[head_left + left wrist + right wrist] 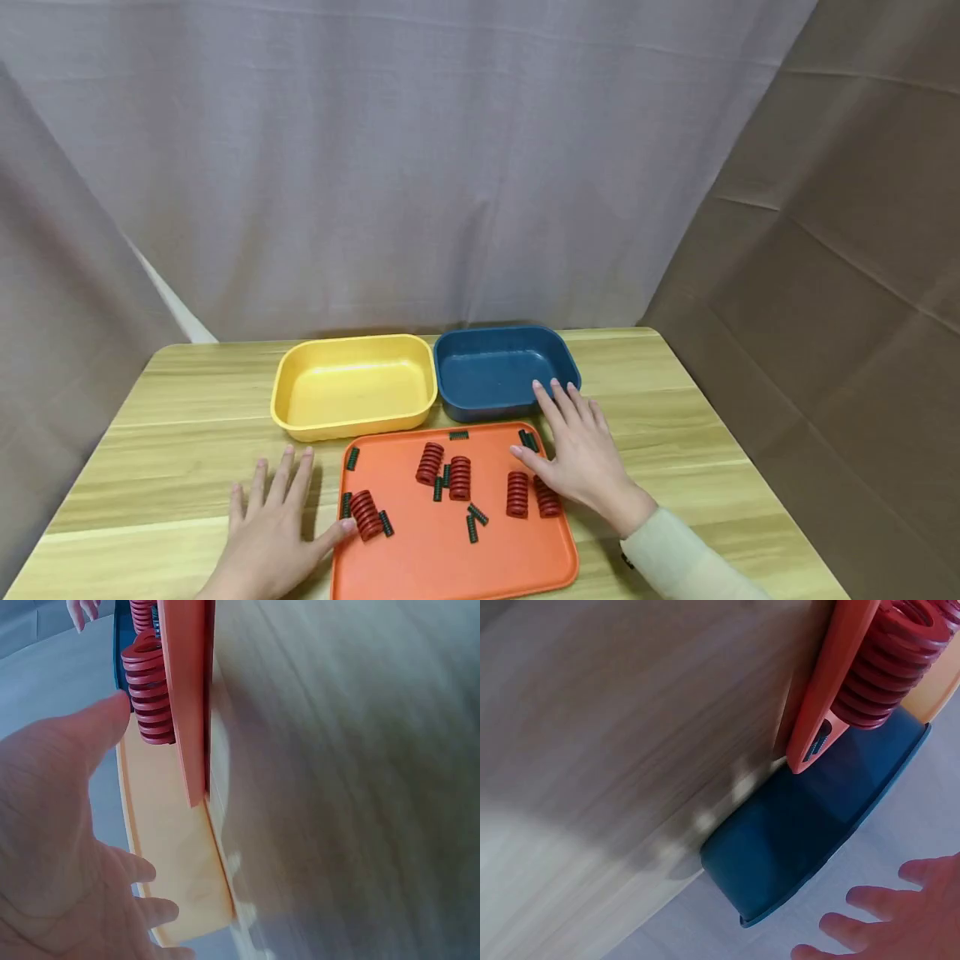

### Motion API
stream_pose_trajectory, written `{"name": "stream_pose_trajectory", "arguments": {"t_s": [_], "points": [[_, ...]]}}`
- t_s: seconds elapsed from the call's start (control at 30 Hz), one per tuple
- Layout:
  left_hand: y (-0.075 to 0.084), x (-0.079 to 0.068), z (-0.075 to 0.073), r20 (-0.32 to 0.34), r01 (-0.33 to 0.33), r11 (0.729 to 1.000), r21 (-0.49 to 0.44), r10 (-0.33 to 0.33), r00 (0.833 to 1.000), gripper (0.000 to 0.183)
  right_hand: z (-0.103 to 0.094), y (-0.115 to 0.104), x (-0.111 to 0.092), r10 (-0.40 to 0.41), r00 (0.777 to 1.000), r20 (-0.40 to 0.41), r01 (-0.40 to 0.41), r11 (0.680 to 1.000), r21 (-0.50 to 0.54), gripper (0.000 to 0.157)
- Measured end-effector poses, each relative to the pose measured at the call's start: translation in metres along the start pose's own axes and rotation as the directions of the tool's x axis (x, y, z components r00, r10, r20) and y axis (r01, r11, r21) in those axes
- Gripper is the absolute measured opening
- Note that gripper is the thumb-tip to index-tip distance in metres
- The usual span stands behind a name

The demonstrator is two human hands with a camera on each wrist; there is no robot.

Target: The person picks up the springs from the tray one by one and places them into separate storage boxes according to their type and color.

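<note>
Several red coil springs (460,479) and several small dark green springs (472,528) lie scattered on an orange tray (420,567). My left hand (270,533) hovers by the tray's left edge, fingers spread, its thumb tip over the rim near a red spring (150,697). My right hand (585,458) is held over the tray's right edge with straight, spread fingers; it partly covers a red spring (547,498). Two small dark springs (528,440) lie in the tray's far right corner, close to the right thumb. Neither hand holds anything.
Behind the tray stand a yellow bin (352,392) on the left and a dark blue bin (495,375) on the right, side by side. The wooden table (690,467) ends at grey curtains (450,167) at the back and a brown one (840,250) on the right.
</note>
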State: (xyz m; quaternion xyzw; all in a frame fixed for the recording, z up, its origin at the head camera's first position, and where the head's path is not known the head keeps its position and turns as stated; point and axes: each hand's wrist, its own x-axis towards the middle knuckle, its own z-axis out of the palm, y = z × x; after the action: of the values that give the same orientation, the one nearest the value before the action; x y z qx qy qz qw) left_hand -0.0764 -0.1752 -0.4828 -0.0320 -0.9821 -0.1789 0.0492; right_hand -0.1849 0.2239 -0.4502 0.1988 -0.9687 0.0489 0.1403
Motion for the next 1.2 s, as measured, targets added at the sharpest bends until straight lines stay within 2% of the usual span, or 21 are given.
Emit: {"name": "stream_pose_trajectory", "arguments": {"t_s": [0.13, 0.27, 0.4, 0.53, 0.67, 0.77, 0.87, 1.0, 1.03, 1.1, 1.17, 1.2], "points": [[0.003, -0.001, -0.001, -0.006, -0.028, 0.998, -0.054, 0.028, 1.0, 0.113, -0.002, 0.001, 0.001, -0.021, 1.0, 0.0, 0.021, 0.999, 0.031, 0.098], [0.004, -0.002, -0.002, -0.002, -0.085, 0.983, -0.165, 0.086, 0.996, 0.12, -0.003, 0.001, 0.001, -0.031, 0.999, 0.022, 0.028, 0.994, 0.11, 0.099], [0.004, -0.004, -0.001, 0.097, -0.077, 0.943, -0.323, 0.114, 0.989, 0.128, -0.005, -0.001, -0.002, -0.059, 0.997, 0.055, 0.046, 0.976, 0.212, 0.1], [0.003, -0.006, -0.002, 0.212, -0.028, 0.899, -0.437, 0.133, 0.968, 0.131, -0.005, -0.002, -0.007, -0.094, 0.99, 0.101, 0.062, 0.957, 0.282, 0.1], [0.003, -0.007, -0.002, 0.265, -0.012, 0.875, -0.485, 0.16, 0.951, 0.131, -0.004, -0.001, -0.013, -0.115, 0.984, 0.137, 0.067, 0.947, 0.314, 0.1], [0.004, -0.007, -0.001, 0.297, 0.019, 0.859, -0.511, 0.156, 0.942, 0.131, -0.003, 0.001, -0.017, -0.139, 0.979, 0.152, 0.082, 0.94, 0.332, 0.099], [0.003, -0.006, -0.001, 0.301, 0.027, 0.843, -0.537, 0.162, 0.94, 0.13, -0.001, 0.002, -0.02, -0.166, 0.973, 0.159, 0.101, 0.931, 0.352, 0.1], [0.002, -0.006, 0.0, 0.276, -0.012, 0.83, -0.558, 0.2, 0.94, 0.123, 0.001, -0.001, -0.021, -0.192, 0.964, 0.184, 0.115, 0.925, 0.361, 0.102], [0.002, -0.006, 0.0, 0.274, -0.012, 0.817, -0.576, 0.207, 0.939, 0.121, 0.002, -0.002, -0.021, -0.194, 0.962, 0.193, 0.116, 0.927, 0.357, 0.103], [0.001, -0.005, 0.002, 0.282, 0.003, 0.764, -0.645, 0.234, 0.931, 0.119, 0.003, -0.005, -0.02, -0.199, 0.957, 0.21, 0.117, 0.93, 0.349, 0.104], [0.0, -0.005, 0.004, 0.296, 0.049, 0.662, -0.748, 0.266, 0.918, 0.118, 0.004, -0.006, -0.02, -0.204, 0.954, 0.22, 0.121, 0.933, 0.338, 0.104], [-0.001, -0.005, 0.005, 0.314, 0.092, 0.602, -0.793, 0.274, 0.909, 0.117, 0.005, -0.007, -0.021, -0.206, 0.953, 0.223, 0.123, 0.934, 0.335, 0.103]]}}
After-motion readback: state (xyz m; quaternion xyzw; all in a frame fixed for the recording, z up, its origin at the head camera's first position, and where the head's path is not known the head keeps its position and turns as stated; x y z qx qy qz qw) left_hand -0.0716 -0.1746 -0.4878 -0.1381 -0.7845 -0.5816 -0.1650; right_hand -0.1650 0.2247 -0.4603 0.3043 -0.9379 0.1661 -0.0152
